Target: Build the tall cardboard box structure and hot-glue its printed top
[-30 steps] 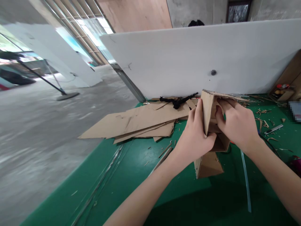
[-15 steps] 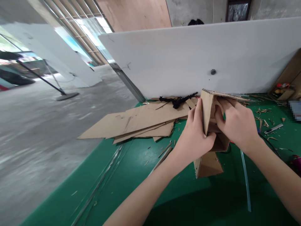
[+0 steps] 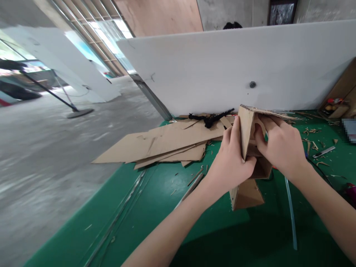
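Both hands grip a small structure of folded brown cardboard, which stands on the green tabletop. My left hand is closed on its left wall, fingers along the outer face and thumb across the lower front edge. From the right, my right hand reaches under the top flap, with thumb and fingers pressed inside the upper corner; part of these fingers is hidden by the flap. Beneath the hands the structure shows an open compartment and a lower cardboard piece angled outward.
Flat cardboard sheets lie stacked at left, a black cord-like bundle on them. At right are a utility knife, cardboard scraps and a clear glue stick. A white panel stands along the back edge.
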`<act>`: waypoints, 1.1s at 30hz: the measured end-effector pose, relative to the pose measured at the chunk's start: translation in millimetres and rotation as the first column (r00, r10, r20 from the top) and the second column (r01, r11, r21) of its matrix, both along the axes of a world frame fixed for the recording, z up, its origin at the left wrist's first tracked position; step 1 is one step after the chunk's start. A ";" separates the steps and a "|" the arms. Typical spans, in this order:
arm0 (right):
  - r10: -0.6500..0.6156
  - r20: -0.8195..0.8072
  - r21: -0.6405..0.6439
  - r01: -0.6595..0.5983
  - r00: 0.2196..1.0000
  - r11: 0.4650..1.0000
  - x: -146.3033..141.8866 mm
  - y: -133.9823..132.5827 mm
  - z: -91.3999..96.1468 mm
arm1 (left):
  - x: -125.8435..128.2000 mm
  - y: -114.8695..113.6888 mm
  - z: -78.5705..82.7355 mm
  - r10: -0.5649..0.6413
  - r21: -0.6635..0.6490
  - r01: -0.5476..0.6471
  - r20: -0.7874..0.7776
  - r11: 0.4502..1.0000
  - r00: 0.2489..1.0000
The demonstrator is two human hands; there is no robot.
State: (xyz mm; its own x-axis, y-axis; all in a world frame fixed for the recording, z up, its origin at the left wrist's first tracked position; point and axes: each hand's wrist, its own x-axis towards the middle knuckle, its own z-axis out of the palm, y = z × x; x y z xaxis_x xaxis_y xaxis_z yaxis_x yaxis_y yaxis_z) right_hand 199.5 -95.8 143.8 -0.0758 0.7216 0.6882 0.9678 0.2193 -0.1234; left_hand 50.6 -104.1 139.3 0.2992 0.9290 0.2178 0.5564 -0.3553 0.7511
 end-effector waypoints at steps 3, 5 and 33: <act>0.009 -0.003 0.000 -0.009 1.000 1.000 0.3 0.3 0.5 | 0.4 -0.5 1.1 0.003 0.001 -0.003 -0.010 1.000 1.000; 0.009 -0.008 0.005 -0.009 1.000 1.000 0.4 0.3 1.1 | 0.2 -0.6 1.2 0.000 0.009 0.000 -0.013 1.000 1.000; 0.004 -0.013 0.157 -0.002 1.000 0.988 -1.7 -4.8 -2.0 | -1.6 8.9 -19.1 0.042 0.390 -0.015 -0.061 0.921 0.997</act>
State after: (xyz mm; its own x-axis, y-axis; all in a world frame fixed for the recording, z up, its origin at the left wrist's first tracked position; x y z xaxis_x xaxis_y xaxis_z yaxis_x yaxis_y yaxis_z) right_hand 197.8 -100.6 141.8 -0.0684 0.6042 0.7939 0.9657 0.2400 -0.0995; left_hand 49.0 -95.1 120.2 0.3003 0.7836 0.5439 0.6147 -0.5950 0.5178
